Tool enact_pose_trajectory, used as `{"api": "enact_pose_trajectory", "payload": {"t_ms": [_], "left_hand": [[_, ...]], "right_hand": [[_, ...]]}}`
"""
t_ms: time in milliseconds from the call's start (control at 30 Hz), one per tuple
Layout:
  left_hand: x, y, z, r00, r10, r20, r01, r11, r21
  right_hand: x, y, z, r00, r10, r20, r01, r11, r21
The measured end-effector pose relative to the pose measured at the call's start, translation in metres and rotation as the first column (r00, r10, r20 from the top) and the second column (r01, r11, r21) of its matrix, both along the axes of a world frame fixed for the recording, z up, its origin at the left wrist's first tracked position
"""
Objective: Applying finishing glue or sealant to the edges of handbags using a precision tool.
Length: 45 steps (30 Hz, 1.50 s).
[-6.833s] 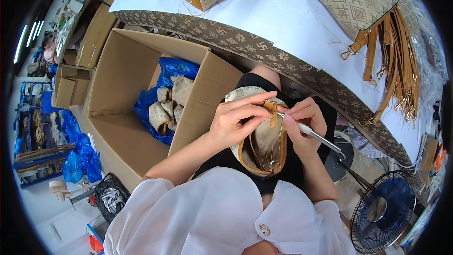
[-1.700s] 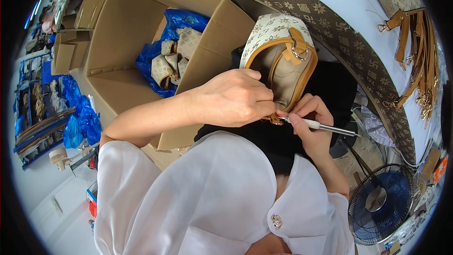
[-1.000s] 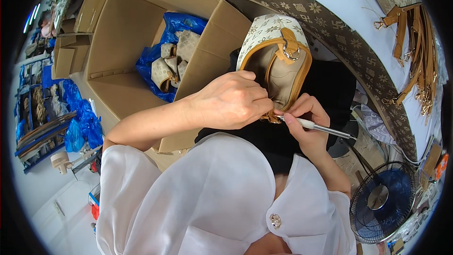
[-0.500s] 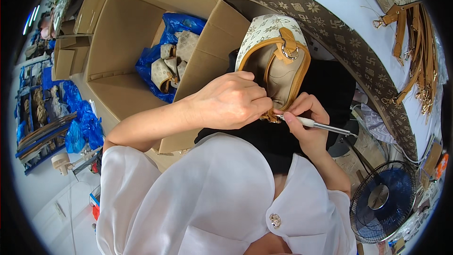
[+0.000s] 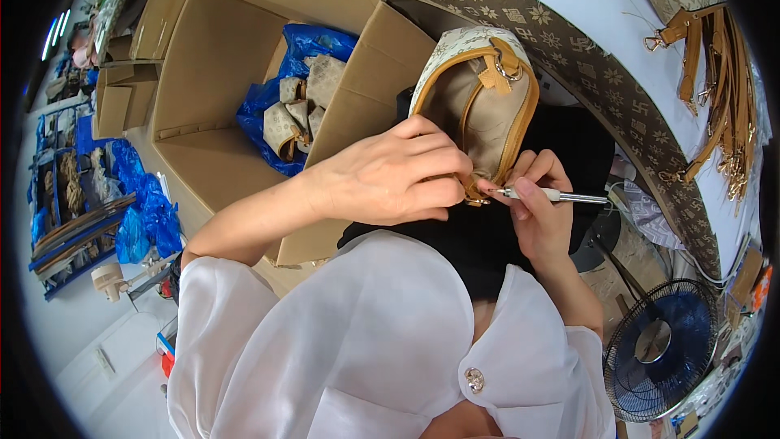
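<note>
A small handbag (image 5: 520,110) in cream patterned material with tan trim rests on my lap, its beige-lined opening facing up. My left hand (image 5: 398,171) is closed on the bag's near end, beside a tan tab with gold-coloured metal fittings (image 5: 476,193). In my right hand (image 5: 540,203) I grip a slim pen-shaped tool (image 5: 581,197) with a white barrel and silver rear part. Its front end points left at the tab, close to my left fingertips. Exactly what the tip touches is too small to tell.
On my left stands an open cardboard box (image 5: 219,57) holding several small patterned bags (image 5: 286,126) and blue plastic. Tan straps with metal clips (image 5: 715,106) lie on the white table at right, patterned material (image 5: 569,41) along its edge. A black fan (image 5: 658,349) stands lower right.
The bag has tilted and shifted slightly down and right. My left fingers have loosened from a tighter curl, and the tool has moved a little right and up, now lying more level.
</note>
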<state>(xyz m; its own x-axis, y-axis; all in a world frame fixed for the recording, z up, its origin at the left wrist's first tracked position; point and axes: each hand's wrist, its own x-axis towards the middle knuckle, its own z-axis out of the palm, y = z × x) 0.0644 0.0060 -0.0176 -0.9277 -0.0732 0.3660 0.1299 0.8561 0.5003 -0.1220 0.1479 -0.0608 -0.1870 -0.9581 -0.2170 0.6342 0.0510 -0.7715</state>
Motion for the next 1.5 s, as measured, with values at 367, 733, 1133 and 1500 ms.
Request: {"api": "enact_pose_trajectory", "payload": {"t_ms": [367,733,1133,1500], "left_hand": [[0.024,0.014,-0.017,0.951,0.146,-0.271,-0.217,0.943,-0.253],[0.029,0.035,-0.031,0.933,0.156,-0.324,-0.160,0.987,0.014],[0.025,0.029,-0.034,0.956,0.210,-0.206,-0.121,0.919,0.374],[0.028,0.018,-0.006,0.968,0.240,-0.076,-0.242,0.970,-0.021]], "right_hand": [[-0.001,-0.005,0.000,0.998,0.010,0.067,-0.007,0.999,-0.044],[0.003,-0.009,0.003,0.999,0.021,0.037,-0.019,0.998,-0.053],[0.006,-0.007,-0.004,0.996,0.024,0.088,-0.020,0.999,-0.043],[0.005,-0.009,-0.003,0.995,0.007,0.102,-0.003,0.999,-0.044]]}}
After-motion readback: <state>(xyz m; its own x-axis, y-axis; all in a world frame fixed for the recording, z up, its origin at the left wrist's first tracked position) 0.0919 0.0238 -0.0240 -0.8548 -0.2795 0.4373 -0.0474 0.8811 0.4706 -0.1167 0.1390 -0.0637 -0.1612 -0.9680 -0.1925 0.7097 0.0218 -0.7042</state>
